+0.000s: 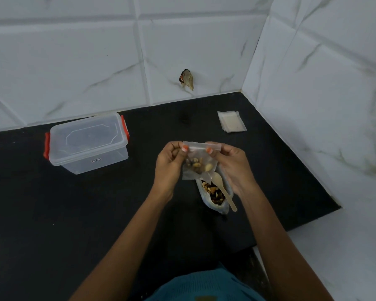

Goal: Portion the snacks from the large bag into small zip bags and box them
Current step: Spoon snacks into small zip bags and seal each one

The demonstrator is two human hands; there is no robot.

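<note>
A small clear zip bag (pixel 199 166) with mixed nuts in its lower half hangs above the black counter. My left hand (pixel 169 164) pinches the left end of its zip strip and my right hand (pixel 232 166) pinches the right end. Right below it lies the large open snack bag (pixel 215 195), with nuts showing and a pale wooden spoon (pixel 224 190) resting in its mouth. A clear plastic box (pixel 88 143) with red clips stands at the left, its lid on.
A small stack of empty zip bags (pixel 231 121) lies at the back right near the wall corner. Tiled walls close the counter (pixel 74 213) at the back and right. The counter's right edge steps in near my right arm.
</note>
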